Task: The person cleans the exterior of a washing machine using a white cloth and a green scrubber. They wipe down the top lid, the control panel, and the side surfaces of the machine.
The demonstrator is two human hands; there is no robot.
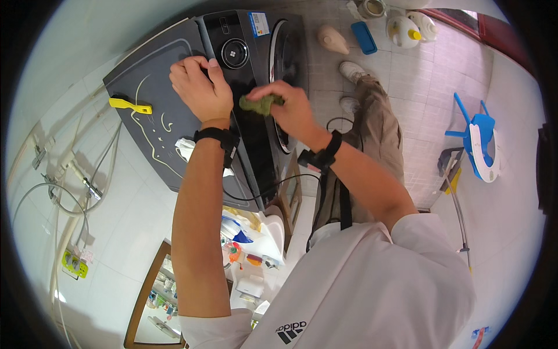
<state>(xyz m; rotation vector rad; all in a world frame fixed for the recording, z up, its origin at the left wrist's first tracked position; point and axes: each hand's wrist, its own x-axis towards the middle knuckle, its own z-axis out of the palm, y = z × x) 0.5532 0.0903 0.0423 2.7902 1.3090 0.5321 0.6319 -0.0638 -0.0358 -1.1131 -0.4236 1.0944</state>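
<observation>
A dark grey front-loading washing machine [174, 52] stands before me, with pale line drawings on its top. My left hand [202, 89] rests near the front edge of the top, fingers bent and thumb apart; I see nothing in it. A crumpled green cloth [260, 104] is in my right hand [294, 111], over the glossy black front panel [250, 131], beside the round door [287, 56]. The control knob [235, 53] is beyond both hands. A yellow plastic brush or scraper [130, 105] lies on the top, left of my left hand. White crumpled tissue [185, 148] is partly behind my left forearm.
A black cable [279, 181] loops across the machine. Taps and hoses [83, 179] line the left wall. A cluttered washbasin [274, 231] stands nearby. Bottles [401, 32] and a blue tray [363, 38] are on the floor. A blue child's seat [481, 126] is at right.
</observation>
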